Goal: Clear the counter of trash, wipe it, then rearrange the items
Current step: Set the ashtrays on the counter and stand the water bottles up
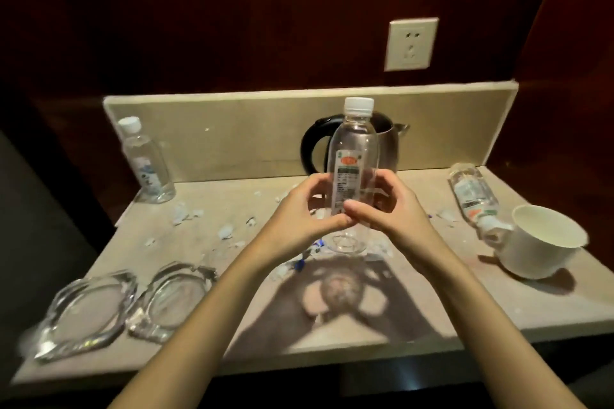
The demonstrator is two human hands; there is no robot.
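A: Both hands are gripping the clear bottle (353, 173) upright, above the middle of the surface (232, 302) — left hand (300, 212) and right hand (387, 209) curling round its lower half.

B: Paper scraps (226, 231) are lying scattered beneath. At nine o'clock a second bottle (146, 164) is standing; at three, another bottle (473, 197) is lying against a white cup (538, 249). The kettle (382, 146) is sitting at twelve, and two glass ashtrays (89, 309) at seven.
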